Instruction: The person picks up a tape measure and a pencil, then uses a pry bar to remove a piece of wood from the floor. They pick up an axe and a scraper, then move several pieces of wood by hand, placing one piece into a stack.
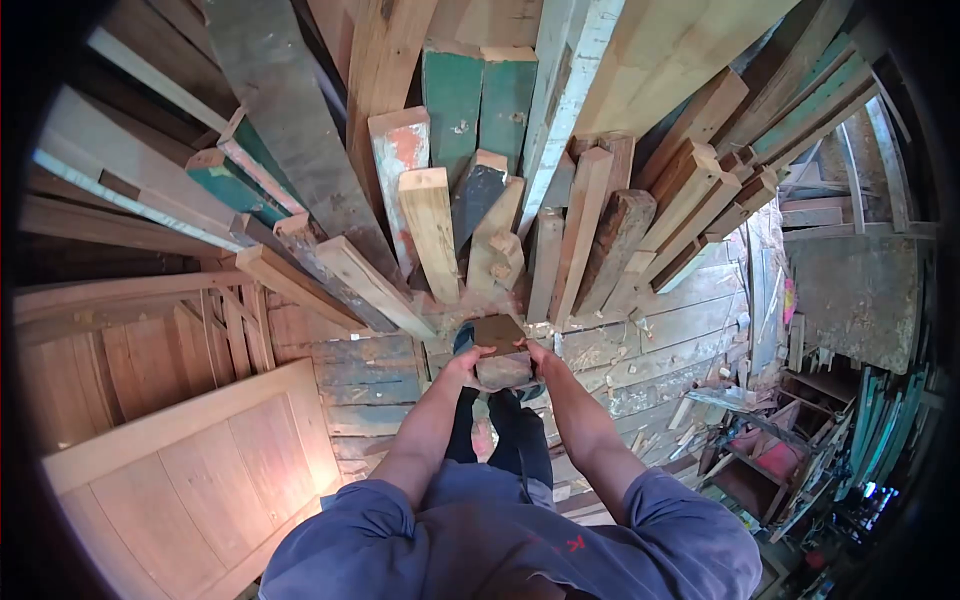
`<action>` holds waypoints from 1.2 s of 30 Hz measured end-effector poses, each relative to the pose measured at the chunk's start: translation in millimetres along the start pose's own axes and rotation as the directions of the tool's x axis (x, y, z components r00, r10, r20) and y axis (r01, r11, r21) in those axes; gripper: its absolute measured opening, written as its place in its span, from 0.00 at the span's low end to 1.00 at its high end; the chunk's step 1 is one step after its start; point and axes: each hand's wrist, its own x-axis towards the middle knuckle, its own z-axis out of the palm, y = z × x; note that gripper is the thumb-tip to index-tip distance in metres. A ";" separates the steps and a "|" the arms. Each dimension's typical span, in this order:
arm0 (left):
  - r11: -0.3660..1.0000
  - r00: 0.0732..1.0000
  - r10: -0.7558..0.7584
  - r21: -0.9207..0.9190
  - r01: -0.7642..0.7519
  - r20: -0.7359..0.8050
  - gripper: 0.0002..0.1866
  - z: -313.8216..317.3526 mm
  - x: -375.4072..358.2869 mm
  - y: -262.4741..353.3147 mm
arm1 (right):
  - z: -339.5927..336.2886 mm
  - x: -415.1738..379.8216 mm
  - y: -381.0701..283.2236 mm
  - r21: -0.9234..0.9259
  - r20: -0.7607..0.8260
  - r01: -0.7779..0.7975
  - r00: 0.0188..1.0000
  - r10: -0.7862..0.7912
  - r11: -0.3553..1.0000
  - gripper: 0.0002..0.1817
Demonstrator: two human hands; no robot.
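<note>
Both hands grip a short wooden block at its near end, in front of my body and above my feet. The wooden block has a brown, angular far face and a paler, rough near part. My left hand closes on its left side, with the thumb on top. On the right side my right hand holds it the same way. Just beyond the block, upright timbers stand close together, among them a pale post and a dark-painted post.
A panelled wooden door leans at the lower left. Planks with wood scraps cover the floor. A cluttered rack stands at the right, near a large flat board. Green-painted timbers lean at the back.
</note>
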 end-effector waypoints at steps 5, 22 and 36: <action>0.978 0.986 0.167 0.128 -0.163 -0.019 0.27 -29.3 35.3 64.3 | -13.3 84.7 -45.1 -0.068 0.055 0.138 0.989 -0.135 0.988 0.34; 0.895 0.935 0.345 -0.331 -0.300 0.085 0.47 -14.3 -26.8 150.5 | 30.7 34.0 -114.6 0.583 0.056 0.189 0.961 -0.272 0.790 0.45; -0.174 0.203 0.933 0.865 -0.472 0.298 0.42 82.6 -10.7 156.5 | -0.9 40.8 -59.7 0.331 -0.213 0.623 0.781 -0.587 0.709 0.22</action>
